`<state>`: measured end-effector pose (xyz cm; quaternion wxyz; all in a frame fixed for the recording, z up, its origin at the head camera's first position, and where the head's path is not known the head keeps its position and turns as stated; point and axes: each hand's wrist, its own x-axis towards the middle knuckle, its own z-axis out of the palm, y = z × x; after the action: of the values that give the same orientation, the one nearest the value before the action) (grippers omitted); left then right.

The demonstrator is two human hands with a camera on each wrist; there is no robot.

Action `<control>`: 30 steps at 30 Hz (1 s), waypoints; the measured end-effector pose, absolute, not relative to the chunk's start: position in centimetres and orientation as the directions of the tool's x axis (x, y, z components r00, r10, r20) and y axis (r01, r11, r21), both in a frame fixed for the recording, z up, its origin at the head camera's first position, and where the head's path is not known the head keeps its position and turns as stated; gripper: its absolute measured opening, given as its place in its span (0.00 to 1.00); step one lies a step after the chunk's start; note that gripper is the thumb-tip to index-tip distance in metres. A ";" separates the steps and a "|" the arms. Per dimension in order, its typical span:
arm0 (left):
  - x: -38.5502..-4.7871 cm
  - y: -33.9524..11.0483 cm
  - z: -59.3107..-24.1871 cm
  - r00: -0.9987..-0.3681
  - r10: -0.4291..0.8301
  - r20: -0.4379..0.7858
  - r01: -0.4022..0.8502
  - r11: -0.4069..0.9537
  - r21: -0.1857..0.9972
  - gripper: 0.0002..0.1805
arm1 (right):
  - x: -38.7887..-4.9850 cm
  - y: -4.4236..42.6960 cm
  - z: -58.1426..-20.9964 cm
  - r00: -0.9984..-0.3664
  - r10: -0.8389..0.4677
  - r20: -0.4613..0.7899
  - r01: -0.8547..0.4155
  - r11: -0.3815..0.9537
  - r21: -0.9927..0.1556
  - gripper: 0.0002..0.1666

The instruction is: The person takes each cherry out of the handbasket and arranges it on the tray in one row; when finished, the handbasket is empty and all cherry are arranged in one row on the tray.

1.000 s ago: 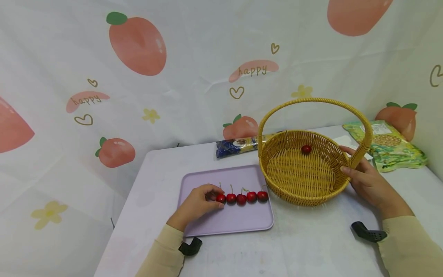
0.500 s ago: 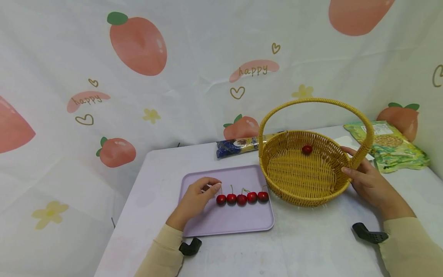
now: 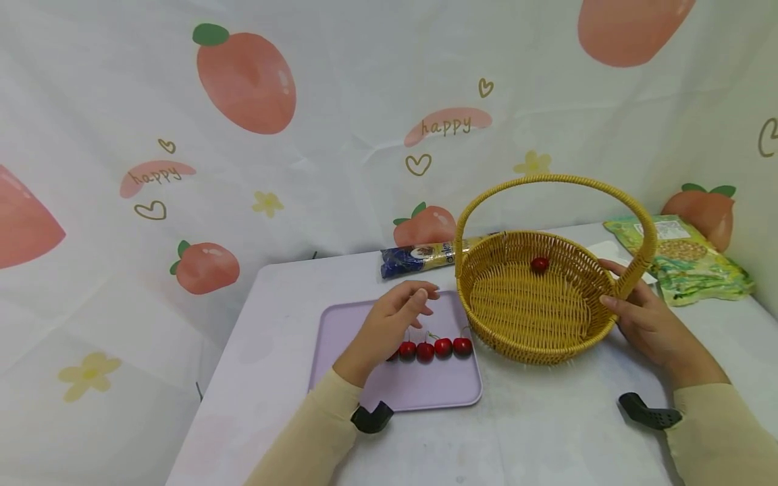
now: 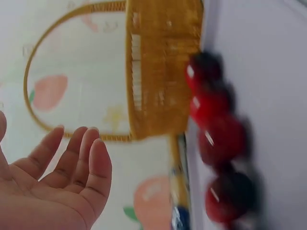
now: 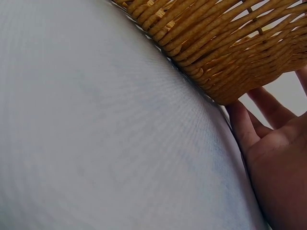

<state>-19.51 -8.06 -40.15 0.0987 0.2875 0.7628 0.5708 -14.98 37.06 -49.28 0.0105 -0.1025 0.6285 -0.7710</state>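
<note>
My left hand [image 3: 392,320] hovers over the lilac tray [image 3: 340,317], fingers loosely bent and holding nothing. In the left wrist view its palm and fingers [image 4: 100,163] show bare. Several dark red cherries [image 3: 425,352] with stems form a row on the tray; the hand partly hides the leftmost one. To the right stands a yellow wicker basket [image 3: 529,304] with a tall arched handle and a single cherry [image 3: 539,265] inside at the back. My right hand [image 3: 647,324] grips the basket's right rim near the foot of the handle, thumb over the edge.
Behind the tray lies a blue and yellow packet [image 3: 419,259], partly hidden by the basket. A green and yellow bag [image 3: 693,260] lies at the back right, beside something white and flat. A printed cloth [image 3: 340,135] hangs behind the white table [image 3: 516,432].
My left hand has left the leftmost cherry, risen, and moved right and away from me over the tray. The cherries keep their row. The right hand still holds the basket in place.
</note>
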 end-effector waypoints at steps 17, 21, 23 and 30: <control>-22.8 3.0 -39.6 -0.746 0.651 0.141 0.245 0.072 0.967 0.26 | -15.1 36.9 -49.1 -0.979 -0.142 0.145 -0.116 -0.198 -0.973 0.39; -23.3 4.6 -40.1 -0.757 0.644 0.111 0.223 0.095 0.970 0.26 | -15.0 36.9 -49.1 -0.981 -0.137 0.136 -0.109 -0.185 -0.977 0.40; -23.5 5.2 -40.3 -0.763 0.640 0.095 0.208 0.104 0.973 0.26 | -15.0 36.9 -49.1 -0.982 -0.133 0.135 -0.109 -0.184 -0.977 0.40; -24.1 7.2 -39.8 -0.766 0.642 0.031 0.209 0.203 0.957 0.28 | -14.9 36.9 -49.1 -0.984 -0.131 0.123 -0.100 -0.173 -0.980 0.40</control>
<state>-24.13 7.23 -39.77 0.1918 0.2830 0.7514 0.5643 -14.94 36.89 -49.06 0.0102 -0.0897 0.6430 -0.7606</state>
